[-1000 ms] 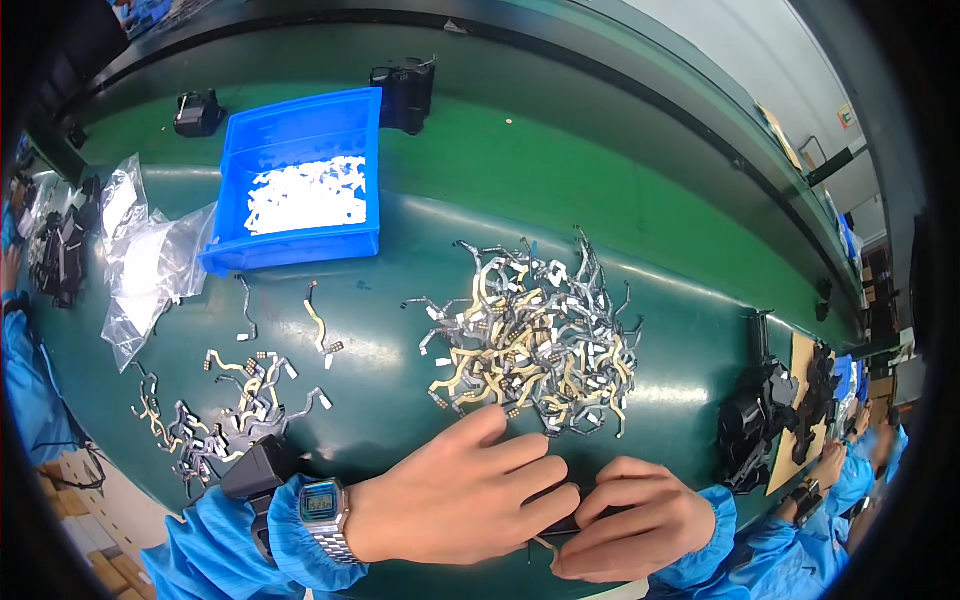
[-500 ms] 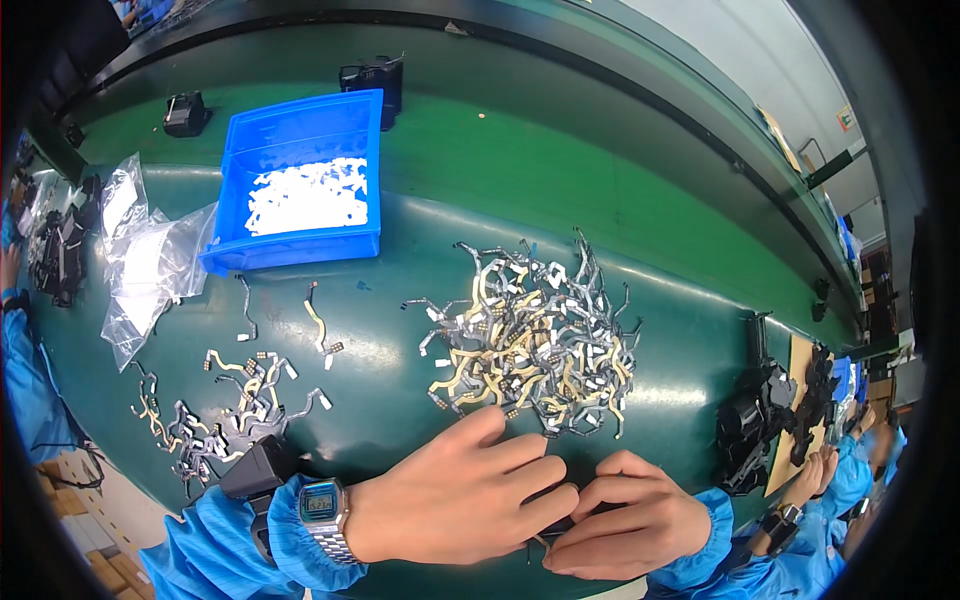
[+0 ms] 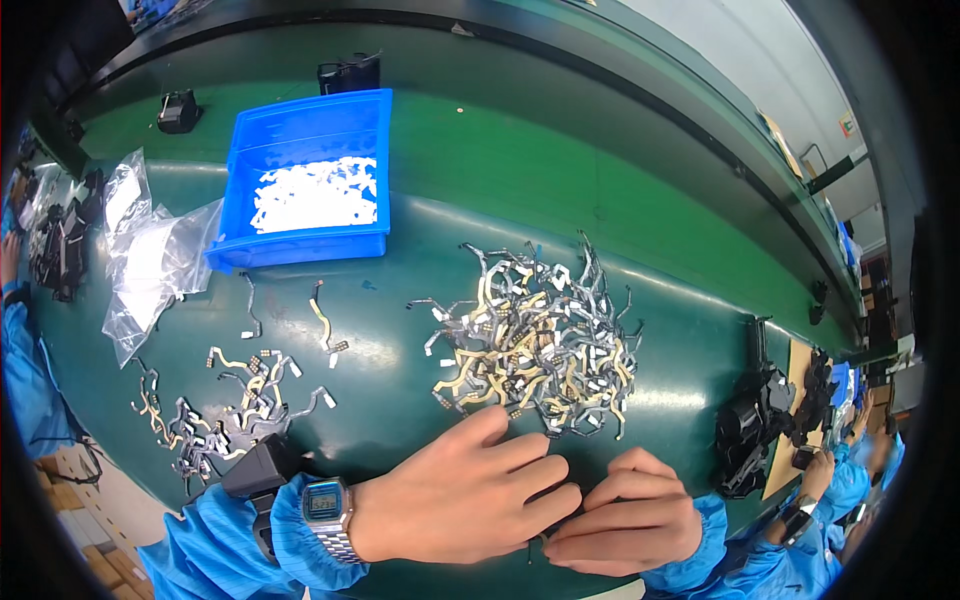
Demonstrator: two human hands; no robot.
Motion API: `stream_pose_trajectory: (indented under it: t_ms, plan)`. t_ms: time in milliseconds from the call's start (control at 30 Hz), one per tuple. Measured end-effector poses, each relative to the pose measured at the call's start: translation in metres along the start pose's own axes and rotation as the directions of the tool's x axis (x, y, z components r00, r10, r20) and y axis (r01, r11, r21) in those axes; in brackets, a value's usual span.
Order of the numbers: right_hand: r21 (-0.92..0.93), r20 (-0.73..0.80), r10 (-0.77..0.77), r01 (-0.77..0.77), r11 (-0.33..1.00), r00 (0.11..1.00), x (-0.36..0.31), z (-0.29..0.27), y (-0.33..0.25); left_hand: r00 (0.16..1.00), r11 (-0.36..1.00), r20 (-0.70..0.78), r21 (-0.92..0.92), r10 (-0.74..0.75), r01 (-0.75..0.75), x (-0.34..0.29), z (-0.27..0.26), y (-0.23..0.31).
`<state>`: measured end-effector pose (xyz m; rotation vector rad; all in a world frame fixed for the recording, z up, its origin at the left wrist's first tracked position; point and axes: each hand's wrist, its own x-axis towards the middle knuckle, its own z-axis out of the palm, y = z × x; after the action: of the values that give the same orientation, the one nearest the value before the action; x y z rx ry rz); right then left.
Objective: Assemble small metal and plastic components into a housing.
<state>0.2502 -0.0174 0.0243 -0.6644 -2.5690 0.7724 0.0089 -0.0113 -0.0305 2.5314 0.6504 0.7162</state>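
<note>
My left hand [image 3: 470, 490], a watch on its wrist, is bent with its fingers curled inward. Facing it, my right hand [image 3: 630, 515] has its fingers closed, and the fingertips of both meet at the near edge of the table. Whatever they grip is mostly hidden; only a thin dark end pokes out below. Just beyond my hands lies a large heap of short cables [image 3: 540, 350], grey and yellow with white connectors. A smaller group of cables [image 3: 255, 385] spreads beyond my left forearm, with two single cables farther off.
A blue bin [image 3: 300, 249] with white pieces [image 3: 315, 195] stands far left beside clear plastic bags [image 3: 150, 265]. Black parts [image 3: 750, 430] sit on the right near a cardboard sheet [image 3: 797, 375]. A co-worker's hand [image 3: 818, 475] shows at the far right.
My right hand has shifted slightly, its fingers turning against my left fingertips. My left hand stays nearly still. At the far right, the co-worker's hands have moved.
</note>
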Motion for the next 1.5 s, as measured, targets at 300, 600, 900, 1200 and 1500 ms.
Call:
stream_pose_trajectory:
  t_ms: [300, 600, 900, 1200, 1500]
  plan:
    - [-0.12, -0.065, 0.026, -0.034, 0.992, 0.998, 0.002, 0.014, -0.007, 0.999, 0.993, -0.034, 0.11, -0.03, 0.034, 0.0, -0.008, 0.005]
    - [-0.035, -0.046, 0.041, -0.042, 0.999, 0.998, 0.003, 0.011, 0.0, 0.997, 0.997, 0.01, -0.031, 0.073, -0.073, -0.004, -0.019, -0.014]
    - [-0.032, -0.024, 0.21, -0.21, 0.977, 0.977, 0.006, 0.005, -0.004, 0.996, 0.996, 0.019, 0.02, 0.082, -0.083, -0.005, -0.017, -0.016]
    - [-0.051, -0.048, 0.181, -0.183, 0.982, 0.982, 0.002, 0.011, 0.0, 0.997, 0.992, -0.048, 0.115, 0.066, -0.06, -0.004, -0.013, -0.011]
    - [-0.057, -0.069, 0.184, -0.188, 0.98, 0.98, 0.004, 0.01, -0.001, 0.995, 0.986, -0.096, 0.167, 0.006, 0.01, -0.003, -0.012, -0.008]
